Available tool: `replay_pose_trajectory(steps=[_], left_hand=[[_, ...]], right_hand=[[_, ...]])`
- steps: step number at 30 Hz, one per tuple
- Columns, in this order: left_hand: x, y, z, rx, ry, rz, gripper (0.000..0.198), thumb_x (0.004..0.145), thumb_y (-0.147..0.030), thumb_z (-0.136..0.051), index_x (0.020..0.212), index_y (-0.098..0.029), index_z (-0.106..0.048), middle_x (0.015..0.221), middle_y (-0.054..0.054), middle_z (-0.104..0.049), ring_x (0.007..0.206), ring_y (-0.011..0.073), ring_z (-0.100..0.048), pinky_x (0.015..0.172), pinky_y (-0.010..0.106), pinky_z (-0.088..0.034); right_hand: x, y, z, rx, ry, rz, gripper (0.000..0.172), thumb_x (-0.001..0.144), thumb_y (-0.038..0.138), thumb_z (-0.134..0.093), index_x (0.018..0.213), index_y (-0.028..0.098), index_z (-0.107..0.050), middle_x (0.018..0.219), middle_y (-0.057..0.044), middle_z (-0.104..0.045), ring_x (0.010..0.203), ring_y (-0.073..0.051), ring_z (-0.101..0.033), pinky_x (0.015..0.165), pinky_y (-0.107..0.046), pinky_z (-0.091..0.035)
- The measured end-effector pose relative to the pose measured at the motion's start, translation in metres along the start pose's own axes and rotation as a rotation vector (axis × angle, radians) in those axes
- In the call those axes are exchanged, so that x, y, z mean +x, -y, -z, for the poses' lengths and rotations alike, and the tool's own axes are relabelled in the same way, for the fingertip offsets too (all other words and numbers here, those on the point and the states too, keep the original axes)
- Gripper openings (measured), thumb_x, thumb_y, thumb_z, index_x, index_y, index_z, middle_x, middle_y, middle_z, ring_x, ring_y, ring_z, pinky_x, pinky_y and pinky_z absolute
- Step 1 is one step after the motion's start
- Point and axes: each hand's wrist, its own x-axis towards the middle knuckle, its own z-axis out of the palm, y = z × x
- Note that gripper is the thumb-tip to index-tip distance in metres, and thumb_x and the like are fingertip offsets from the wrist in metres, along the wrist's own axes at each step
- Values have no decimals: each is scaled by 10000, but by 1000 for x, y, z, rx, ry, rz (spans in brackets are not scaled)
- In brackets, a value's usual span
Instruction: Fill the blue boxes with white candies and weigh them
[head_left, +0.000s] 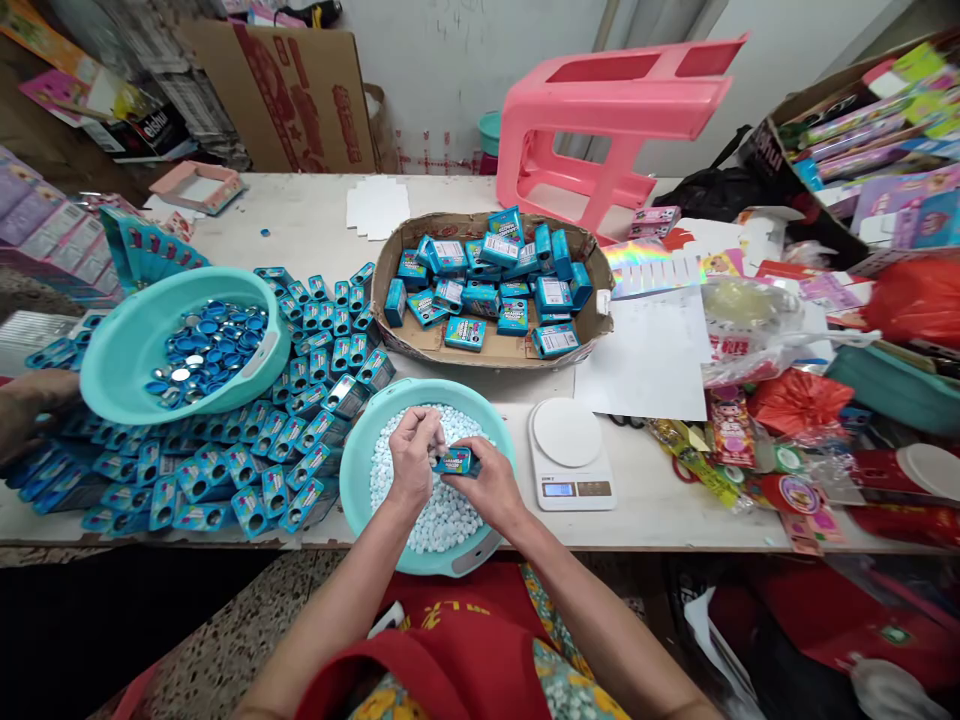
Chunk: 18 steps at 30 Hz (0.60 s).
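Observation:
My right hand point(489, 485) grips a small blue tin point(454, 461) over a turquoise basin point(360, 470). Inside that basin lies a heap of small white candies point(442, 520). My left hand point(412, 455) is closed at the tin's left end, fingers bunched together; what they hold is hidden. To the left, many open blue tins point(274, 490) stand packed together on the table. A second turquoise basin point(101, 350) holds loose blue lids point(217, 345). Beyond my hands, a low cardboard tray point(480, 358) contains several blue tins.
A white kitchen scale point(571, 455) stands right of the candy basin. Another person's hand point(34, 405) reaches in at the left edge. A pink plastic stool point(615, 110) lies at the back; bags and packages point(787, 420) crowd the right.

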Motion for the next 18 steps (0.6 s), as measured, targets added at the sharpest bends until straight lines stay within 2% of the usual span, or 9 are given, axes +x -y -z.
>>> replay_pose_trajectory(steps=[2, 5, 8, 11, 14, 18], left_hand=[[4, -4, 3, 9, 38, 5, 198, 792, -363, -604, 735, -184, -541, 535, -40, -479, 419, 77, -399, 429, 206, -291], [24, -3, 21, 161, 12, -112, 204, 834, -390, -533, 767, -198, -554, 567, -24, -488, 489, 111, -441, 491, 228, -355], [51, 19, 45, 687, 36, -210, 206, 815, -393, -548, 797, -197, -609, 762, 51, -602, 778, 203, -548, 727, 320, -435], [64, 57, 57, 1247, 107, -245, 260, 775, -376, -601, 964, -202, -643, 1114, 120, -595, 1101, 310, -466, 936, 439, -345], [52, 87, 49, 1522, 200, -200, 301, 827, -378, -527, 1081, -237, -609, 1181, 118, -556, 1132, 320, -444, 928, 456, -335], [22, 101, 42, 1604, 372, -151, 287, 852, -395, -468, 1029, -222, -613, 1040, 119, -586, 999, 294, -519, 814, 393, -391]], right_hand=[[-1, 1, 5, 49, 0, -24, 285, 673, 219, -727, 934, 227, -615, 913, -11, -647, 877, -213, -610, 794, -337, -465], [-7, 2, 19, 134, -41, -59, 327, 670, 259, -756, 964, 231, -616, 957, -17, -651, 922, -219, -612, 829, -344, -466], [-13, 1, 34, 181, -89, -79, 354, 679, 320, -763, 990, 235, -617, 1006, -31, -651, 966, -229, -608, 868, -361, -463], [-12, -2, 41, 185, -110, -76, 350, 672, 340, -768, 973, 231, -627, 989, -38, -658, 956, -233, -614, 866, -369, -470], [-9, -5, 42, 198, -145, -47, 364, 681, 348, -761, 996, 230, -621, 1010, -45, -655, 971, -231, -611, 873, -368, -473], [-6, -10, 39, 169, -177, -67, 332, 708, 362, -727, 989, 222, -620, 952, -35, -653, 903, -213, -620, 826, -348, -487]])
